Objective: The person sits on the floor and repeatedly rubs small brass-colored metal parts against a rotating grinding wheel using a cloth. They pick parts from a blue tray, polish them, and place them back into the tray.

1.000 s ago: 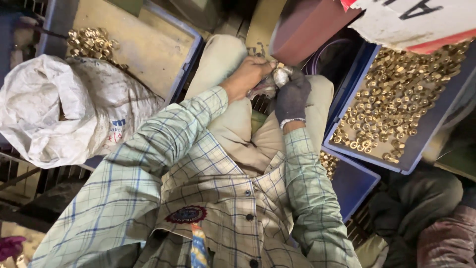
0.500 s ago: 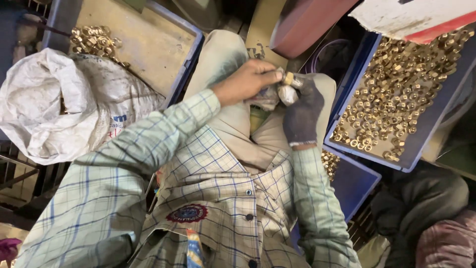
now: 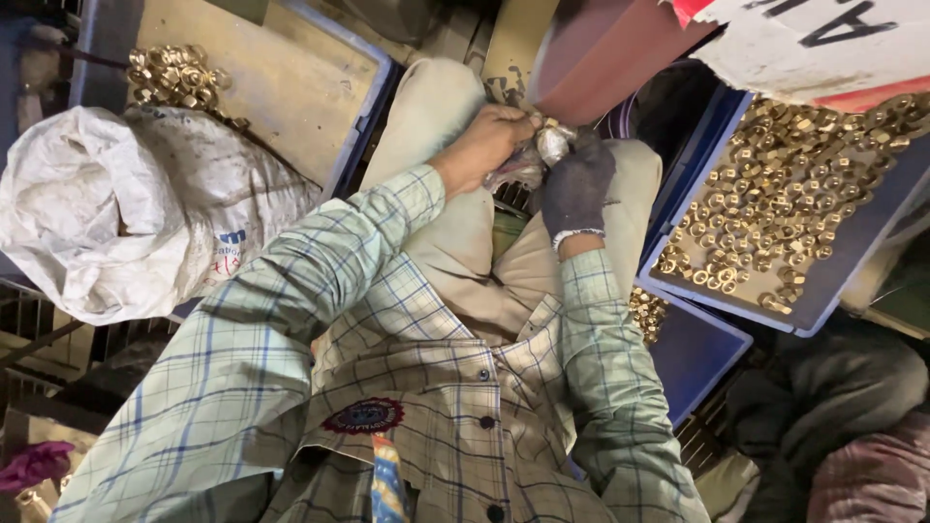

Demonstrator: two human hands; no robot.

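A white sack (image 3: 116, 208) fills the left of the frame, and a blue tray (image 3: 852, 261) of brass nuts (image 3: 785, 194) lies at the right. At upper centre, over the lap, the bare left hand (image 3: 484, 145) and gloved right hand (image 3: 576, 184) meet, both closed on a small metal piece (image 3: 550, 143).

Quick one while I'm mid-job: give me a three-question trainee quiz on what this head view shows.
1. True or false: the right hand wears a dark glove.
2. Which tray holds more brass nuts? A. the blue tray on the right B. the blue tray at upper left
3. What lies beside the left sleeve?

Key:
1. True; the left hand is bare.
2. A.
3. A white woven sack.
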